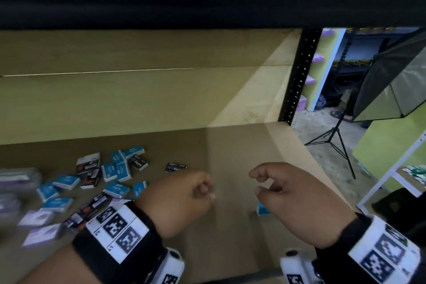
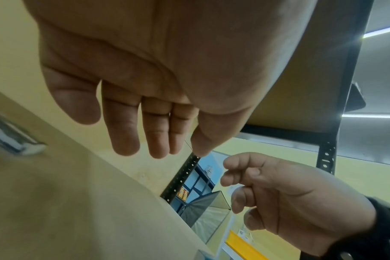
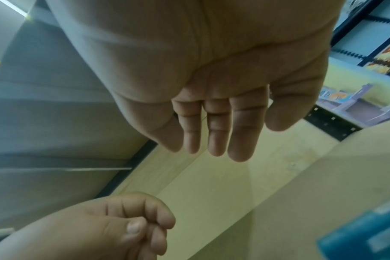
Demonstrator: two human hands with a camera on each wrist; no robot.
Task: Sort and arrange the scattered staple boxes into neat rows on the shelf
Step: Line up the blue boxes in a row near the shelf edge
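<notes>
Staple boxes (image 1: 108, 175) scattered lower left on shelf (image 1: 230, 226); one blue box (image 1: 262, 209) lower centre. Left hand (image 1: 179, 200), right hand (image 1: 297, 200): loosely curled, grasping nothing.

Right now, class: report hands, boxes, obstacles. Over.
Left hand and right hand empty, over the shelf. Staple boxes scattered left; one blue box under right hand. Nothing blocking.

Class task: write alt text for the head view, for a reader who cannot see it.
Two empty hands, left hand and right hand, hover over a brown shelf. Blue, black and white staple boxes lie scattered at left, and one blue box sits alone under the right hand.
</notes>
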